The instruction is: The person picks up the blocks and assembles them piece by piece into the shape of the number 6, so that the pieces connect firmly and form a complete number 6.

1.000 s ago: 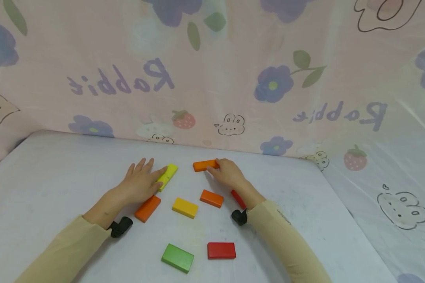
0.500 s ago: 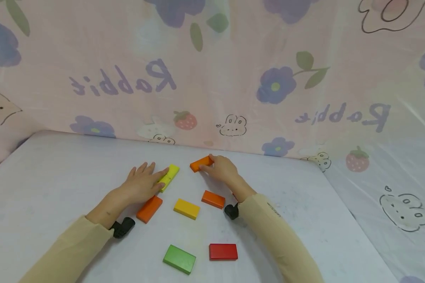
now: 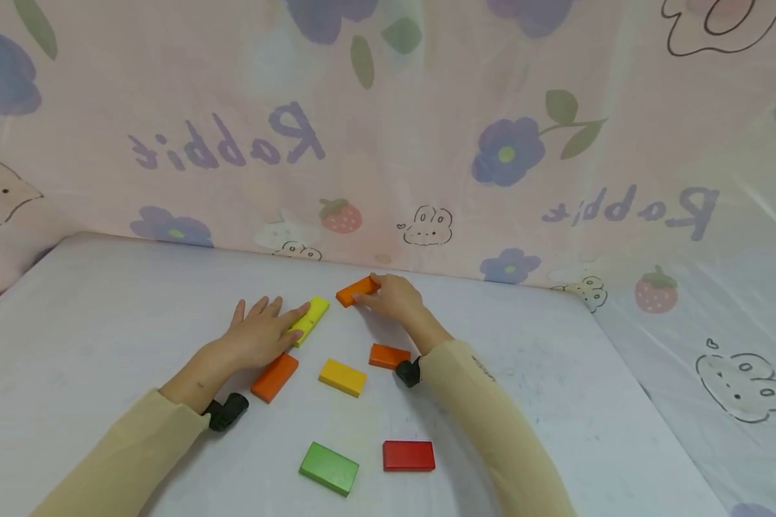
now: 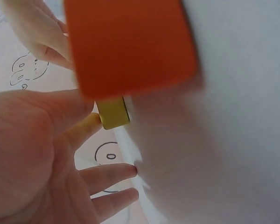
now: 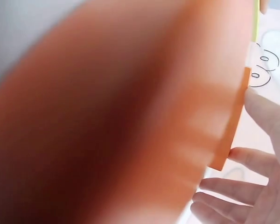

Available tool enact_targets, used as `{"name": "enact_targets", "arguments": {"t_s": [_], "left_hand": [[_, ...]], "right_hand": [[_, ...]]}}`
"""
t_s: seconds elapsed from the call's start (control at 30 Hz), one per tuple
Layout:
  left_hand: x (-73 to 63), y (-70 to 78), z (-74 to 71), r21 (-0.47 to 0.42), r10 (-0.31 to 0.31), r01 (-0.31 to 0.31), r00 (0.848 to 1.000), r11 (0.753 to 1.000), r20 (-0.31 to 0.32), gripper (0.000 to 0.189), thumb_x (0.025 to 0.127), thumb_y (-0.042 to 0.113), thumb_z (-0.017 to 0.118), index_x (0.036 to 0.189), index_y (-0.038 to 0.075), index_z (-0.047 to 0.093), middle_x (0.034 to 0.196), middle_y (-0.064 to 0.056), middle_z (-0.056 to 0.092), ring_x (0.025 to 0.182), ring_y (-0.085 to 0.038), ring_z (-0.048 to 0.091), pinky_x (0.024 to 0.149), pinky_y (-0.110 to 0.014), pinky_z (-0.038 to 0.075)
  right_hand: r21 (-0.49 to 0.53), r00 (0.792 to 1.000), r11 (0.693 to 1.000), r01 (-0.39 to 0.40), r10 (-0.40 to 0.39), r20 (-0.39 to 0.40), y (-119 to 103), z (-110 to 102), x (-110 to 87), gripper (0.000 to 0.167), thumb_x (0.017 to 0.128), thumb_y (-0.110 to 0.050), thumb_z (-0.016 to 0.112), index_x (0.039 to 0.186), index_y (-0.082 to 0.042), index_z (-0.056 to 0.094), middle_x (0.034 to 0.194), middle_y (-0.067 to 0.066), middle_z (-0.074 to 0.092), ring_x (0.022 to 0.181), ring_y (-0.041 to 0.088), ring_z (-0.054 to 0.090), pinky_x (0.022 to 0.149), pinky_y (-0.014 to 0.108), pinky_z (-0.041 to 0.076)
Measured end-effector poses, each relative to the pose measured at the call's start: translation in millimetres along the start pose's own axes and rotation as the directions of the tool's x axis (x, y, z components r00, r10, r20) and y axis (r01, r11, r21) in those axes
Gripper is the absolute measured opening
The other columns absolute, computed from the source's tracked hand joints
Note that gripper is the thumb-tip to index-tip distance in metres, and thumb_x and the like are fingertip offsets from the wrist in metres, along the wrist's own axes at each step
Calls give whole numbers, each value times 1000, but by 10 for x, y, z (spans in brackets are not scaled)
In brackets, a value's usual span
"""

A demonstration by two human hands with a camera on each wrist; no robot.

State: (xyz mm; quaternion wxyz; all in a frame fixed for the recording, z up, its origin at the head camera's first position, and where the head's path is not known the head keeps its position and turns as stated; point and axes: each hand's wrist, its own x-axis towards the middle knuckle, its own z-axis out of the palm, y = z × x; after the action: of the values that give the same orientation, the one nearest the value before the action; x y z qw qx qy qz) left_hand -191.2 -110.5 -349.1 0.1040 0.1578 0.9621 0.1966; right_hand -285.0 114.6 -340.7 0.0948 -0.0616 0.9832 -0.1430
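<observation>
In the head view, the left hand (image 3: 248,339) has spread, fairly straight fingers. Its thumb and index finger touch a bright yellow block (image 3: 317,309), which lies slantwise on the table. At the back, the right hand (image 3: 397,297) pinches an orange block (image 3: 350,292) by its right part, thumb on the near side. The right wrist view also shows this orange block (image 5: 231,126) between thumb and fingers. By the left wrist lies a second orange block (image 3: 274,378), large in the left wrist view. A third orange block (image 3: 386,356) sits partly behind the right wrist's black camera.
A darker yellow block (image 3: 343,378) lies mid-table. Nearer are a green block (image 3: 329,468) and a red block (image 3: 409,456). The white table (image 3: 595,431) meets a printed cloth (image 3: 388,129) at its back edge. A blurred orange surface (image 5: 144,130) covers much of the right wrist view.
The right hand has moved left with its orange block, closer to the yellow one, and the block has turned. Its forearm now hides a red block seen earlier. The left hand stays on the yellow block.
</observation>
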Motion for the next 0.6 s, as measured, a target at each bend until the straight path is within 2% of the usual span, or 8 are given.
{"name": "enact_targets", "arguments": {"t_s": [0.23,0.6], "left_hand": [[5,33,3,24,7,-6,1000,1000,-6,51,102,27,43,149,10,34,151,-31,26,139,-54,17,108,-72,6],[3,18,3,36,14,-13,1000,999,-20,51,101,29,44,149,12,36,150,-33,27,138,-55,19,108,-73,9]], "right_hand": [[-30,1000,999,15,-15,20,-93,-5,31,66,89,-49,62,143,-15,46,139,8,54,120,26,52,104,42,42],[-24,1000,1000,19,-18,19,-190,11,27,66,89,-50,62,144,-17,46,138,6,55,115,25,53,101,41,43]]}}
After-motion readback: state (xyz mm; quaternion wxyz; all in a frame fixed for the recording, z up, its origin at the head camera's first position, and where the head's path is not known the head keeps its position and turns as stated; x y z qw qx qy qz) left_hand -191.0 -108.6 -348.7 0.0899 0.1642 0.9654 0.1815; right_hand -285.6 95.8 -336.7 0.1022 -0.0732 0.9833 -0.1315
